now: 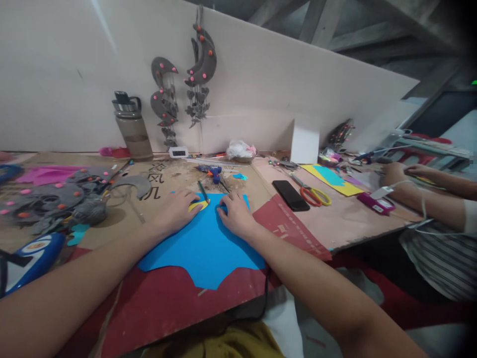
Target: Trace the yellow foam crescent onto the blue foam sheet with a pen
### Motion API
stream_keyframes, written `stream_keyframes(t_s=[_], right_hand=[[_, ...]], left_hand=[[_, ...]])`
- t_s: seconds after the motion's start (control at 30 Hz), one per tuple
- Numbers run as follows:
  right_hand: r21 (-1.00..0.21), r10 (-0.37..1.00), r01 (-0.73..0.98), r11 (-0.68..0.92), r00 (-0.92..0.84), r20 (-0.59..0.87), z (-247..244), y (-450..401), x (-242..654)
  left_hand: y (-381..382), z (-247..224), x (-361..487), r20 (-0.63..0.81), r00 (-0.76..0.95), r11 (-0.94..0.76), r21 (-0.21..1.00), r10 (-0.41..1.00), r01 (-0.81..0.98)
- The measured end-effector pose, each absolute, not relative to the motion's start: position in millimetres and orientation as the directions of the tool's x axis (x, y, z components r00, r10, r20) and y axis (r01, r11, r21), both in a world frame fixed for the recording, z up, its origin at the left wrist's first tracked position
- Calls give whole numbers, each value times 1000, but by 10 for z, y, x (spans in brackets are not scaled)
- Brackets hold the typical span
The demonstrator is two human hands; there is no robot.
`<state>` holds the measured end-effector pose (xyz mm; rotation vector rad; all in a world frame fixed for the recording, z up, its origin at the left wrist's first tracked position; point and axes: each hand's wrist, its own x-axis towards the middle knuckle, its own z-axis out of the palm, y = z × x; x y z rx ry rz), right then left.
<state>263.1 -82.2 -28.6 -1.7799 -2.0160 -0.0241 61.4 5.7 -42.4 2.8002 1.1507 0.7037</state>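
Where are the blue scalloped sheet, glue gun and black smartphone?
Blue scalloped sheet [204,243]: head view, on its bare lower middle.
Glue gun [215,171]: head view, on its body.
Black smartphone [290,195]: head view, middle of its upward face.

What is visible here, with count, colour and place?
cut sheet: 1, blue, centre front
pointed piece: 1, yellow, on cut sheet
pencil: 1, dark green, beside pointed piece
glue gun: 1, mostly blue, centre
smartphone: 1, black, right
scissors: 1, orange-yellow handles, beside smartphone
bottle: 1, greyish, by wall
digital clock: 1, white, near bottle
moon hangings: 2, grey, on wall
moon pieces: several, grey, left
upright card: 1, white, against wall
device: 1, magenta, right
co-worker's arms: 2, bare, far right
small scraps: uncounted, mixed, about table
left hand: 1, bare, at pointed piece
right hand: 1, bare, on cut sheet
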Motion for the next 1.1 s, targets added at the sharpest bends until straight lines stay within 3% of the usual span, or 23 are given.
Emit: stream_keyframes(t_s=[0.63, 1.1], right_hand=[[-277, 930, 942, 189, -81, 359, -331, -802, 2652], [-295, 921, 932, 211, -89, 380, -411, -745, 2680]], left_hand=[[74, -418, 596, 366, 615, -707, 223, 699, 671], [-24, -377, 597, 331, 624, -697, 176, 707, 696]])
